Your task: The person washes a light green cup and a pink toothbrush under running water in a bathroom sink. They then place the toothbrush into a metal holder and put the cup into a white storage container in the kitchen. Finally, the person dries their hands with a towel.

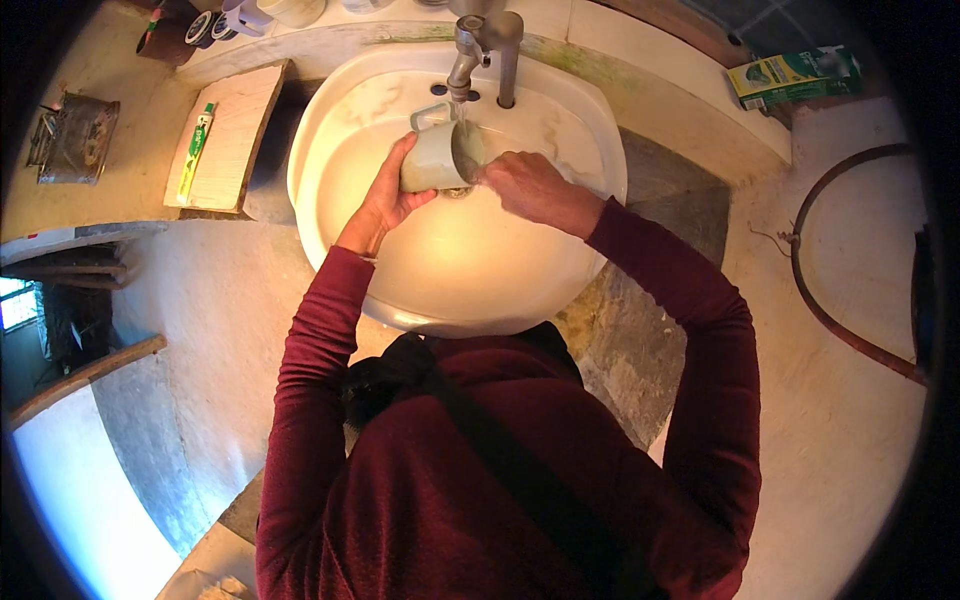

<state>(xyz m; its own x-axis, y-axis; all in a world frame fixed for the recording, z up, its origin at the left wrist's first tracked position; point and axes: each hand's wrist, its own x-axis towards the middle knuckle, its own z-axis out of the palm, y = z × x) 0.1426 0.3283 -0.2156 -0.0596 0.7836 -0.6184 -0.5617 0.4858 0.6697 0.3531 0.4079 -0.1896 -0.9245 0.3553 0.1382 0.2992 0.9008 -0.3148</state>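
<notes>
My left hand (384, 203) grips a pale green mug (428, 167), tilted so that its mouth faces right. The mug's handle sticks up on the far side. At the mouth, my right hand (538, 190) has its fingers curled in against the rim; the fingertips are hidden, and I cannot make out what they hold, if anything. Water falls from the metal tap (464, 72) at the mug's opening. Both hands are above the white washbasin (460, 290), whose drain shows partly beneath the mug.
Left of the basin, a green and yellow toothpaste tube (197, 153) lies on a pale board (250, 120). A wire rack (85, 138) sits farther left. On the right ledge is a green and yellow box (795, 77); a brown hose (800, 255) curves along the wall.
</notes>
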